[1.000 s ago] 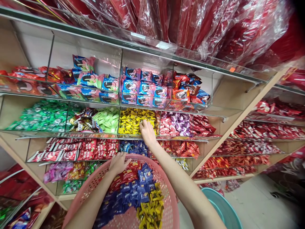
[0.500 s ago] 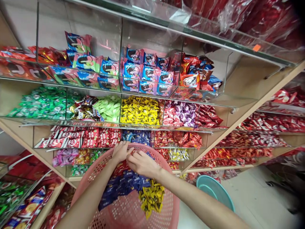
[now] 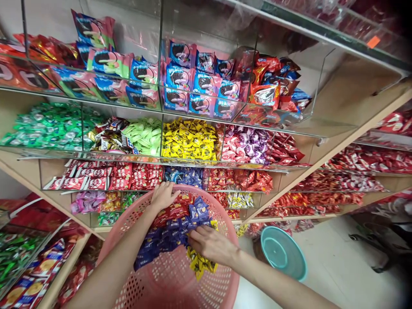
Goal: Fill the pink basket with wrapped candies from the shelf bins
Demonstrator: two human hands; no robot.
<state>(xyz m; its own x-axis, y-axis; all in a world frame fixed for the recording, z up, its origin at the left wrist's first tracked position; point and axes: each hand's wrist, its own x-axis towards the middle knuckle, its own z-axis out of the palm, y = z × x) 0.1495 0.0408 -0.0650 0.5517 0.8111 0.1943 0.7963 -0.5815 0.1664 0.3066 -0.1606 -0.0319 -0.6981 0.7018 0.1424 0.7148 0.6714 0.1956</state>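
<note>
A pink plastic basket with a perforated wall is in front of me. My left hand grips its far rim, the fingers over the edge and the thumb inside. Within the basket lie red candy packets, dark blue candy packets and a small heap of yellow candy packets. My right hand is down among the blue and yellow packets, its fingers curled together. The fingertips are partly hidden, and what they hold cannot be made out.
Glass-fronted shelves ahead hold blue-pink snack packs, green candies and yellow candies. A teal tub stands on the floor at right. Another packet display is at lower left, and a sloping wooden board at right.
My right hand has moved from beside my left hand at the far rim down to the blue and yellow packets. The left hand stays at the rim. The view has shifted slightly.
</note>
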